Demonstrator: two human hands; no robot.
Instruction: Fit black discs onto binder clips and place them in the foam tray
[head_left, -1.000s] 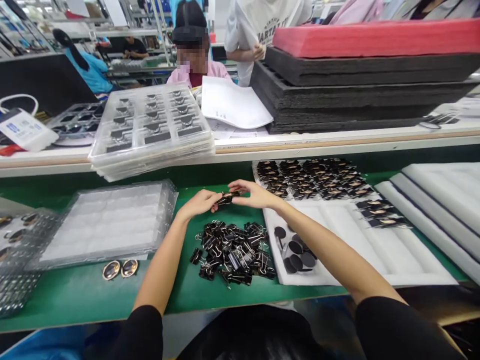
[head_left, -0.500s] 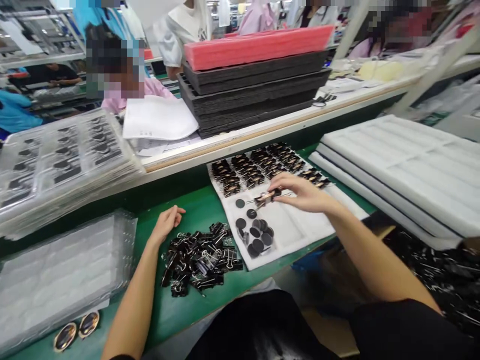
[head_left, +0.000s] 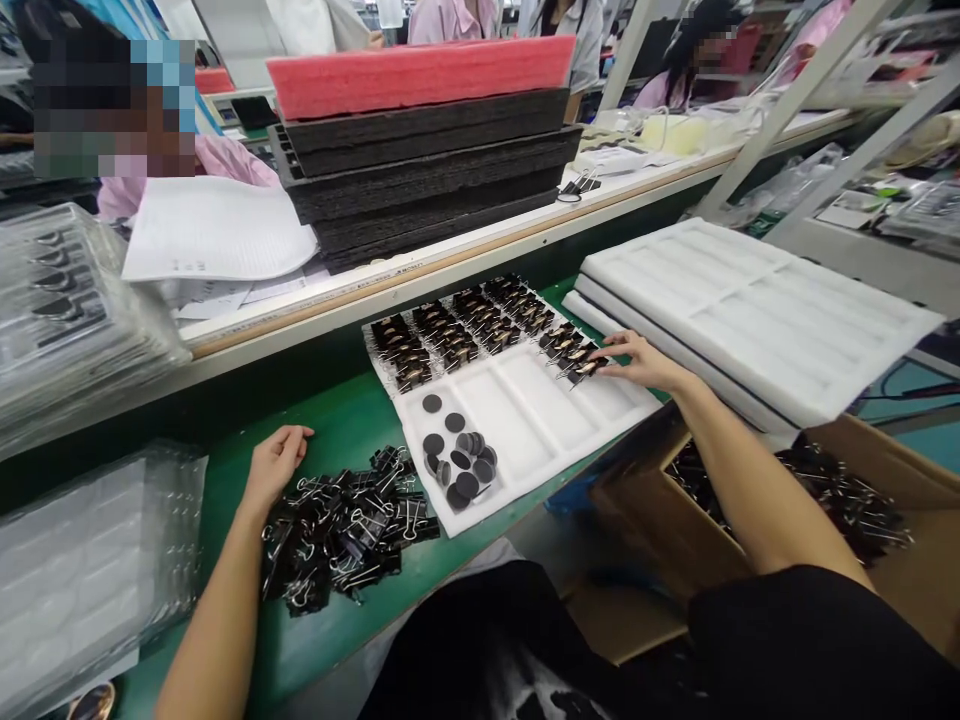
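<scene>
My right hand (head_left: 637, 362) reaches to the far right column of the white foam tray (head_left: 525, 415) and pinches a black binder clip (head_left: 589, 368) at the end of a row of clips. My left hand (head_left: 276, 462) rests loosely curled on the green table, holding nothing, at the upper left edge of a loose pile of black binder clips (head_left: 341, 525). Rows of finished clips (head_left: 465, 325) fill the tray's far end. Several dark round discs (head_left: 457, 462) lie in the tray's near left slot.
Stacked white foam trays (head_left: 750, 310) lie to the right. A cardboard box of clips (head_left: 847, 500) stands below right. Clear blister trays (head_left: 75, 560) sit at left. Black foam sheets under a pink one (head_left: 420, 150) stand on the shelf, where a person in pink sits.
My right hand carried the clip from the tray's middle to its far right column. The view swung right. My left hand stayed by the pile.
</scene>
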